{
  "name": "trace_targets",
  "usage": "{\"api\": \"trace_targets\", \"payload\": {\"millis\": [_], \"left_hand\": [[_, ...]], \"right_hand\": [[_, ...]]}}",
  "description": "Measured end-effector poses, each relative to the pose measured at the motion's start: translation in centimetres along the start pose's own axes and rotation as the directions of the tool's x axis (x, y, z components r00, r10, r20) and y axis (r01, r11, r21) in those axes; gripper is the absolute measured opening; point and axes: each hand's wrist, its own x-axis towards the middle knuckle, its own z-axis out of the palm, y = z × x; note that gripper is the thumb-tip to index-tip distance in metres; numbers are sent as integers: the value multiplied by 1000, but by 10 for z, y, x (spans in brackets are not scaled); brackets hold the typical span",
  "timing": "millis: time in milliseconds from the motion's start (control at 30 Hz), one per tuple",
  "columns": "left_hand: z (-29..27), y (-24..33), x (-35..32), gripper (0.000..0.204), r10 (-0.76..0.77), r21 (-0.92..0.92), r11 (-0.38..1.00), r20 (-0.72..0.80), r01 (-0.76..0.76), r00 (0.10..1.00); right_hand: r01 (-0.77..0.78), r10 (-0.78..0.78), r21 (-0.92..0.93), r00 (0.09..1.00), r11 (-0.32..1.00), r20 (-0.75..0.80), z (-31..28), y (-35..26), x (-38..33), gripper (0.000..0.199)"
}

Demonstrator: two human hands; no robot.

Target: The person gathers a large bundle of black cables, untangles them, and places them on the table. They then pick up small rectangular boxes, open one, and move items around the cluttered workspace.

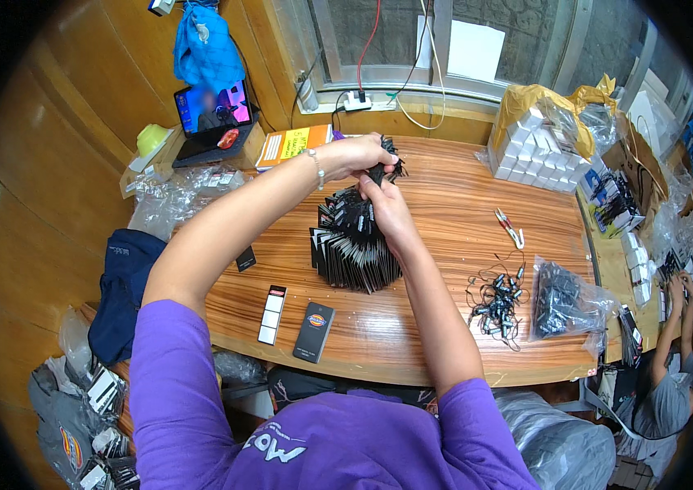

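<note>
A fanned bundle of black hang tags [355,257] spreads over the striped wooden table, close below my hands. The black strings [394,159] of the bundle gather at its top. My left hand [356,155], with a bracelet at the wrist, is closed around the upper part of the strings. Just below it, my right hand [391,214] is closed on the same strings, thumb pointing up. Some of the grip is hidden by the fingers. Nearer me lie a black tag [314,332] with an oval emblem and a tag with white panels [272,314].
Right of the bundle lie red-handled snips [510,229], a tangle of black strings [497,300] and a clear bag [563,298] of black pieces. White boxes [538,151] stand far right. A laptop [216,122] sits far left. Another person [673,392] works at the right edge.
</note>
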Motion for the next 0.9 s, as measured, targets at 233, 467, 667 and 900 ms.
{"api": "trace_targets", "payload": {"millis": [233, 467, 667, 900], "left_hand": [[-13, -4, 12, 73, 182, 412, 903, -100, -126, 978], [-5, 5, -45, 60, 259, 772, 598, 70, -217, 963], [21, -6, -42, 68, 301, 814, 559, -24, -156, 953], [23, -19, -28, 48, 428, 812, 530, -6, -245, 904]], "right_hand": [[-27, 21, -36, 988, 999, -152, 2, 8, 0, 26], [21, -99, -217, 930, 976, -355, -3, 5, 1, 47], [76, -200, -332, 911, 940, -359, 2, 21, 9, 44], [78, -274, -473, 891, 877, -361, 5, 23, 5, 35]]}}
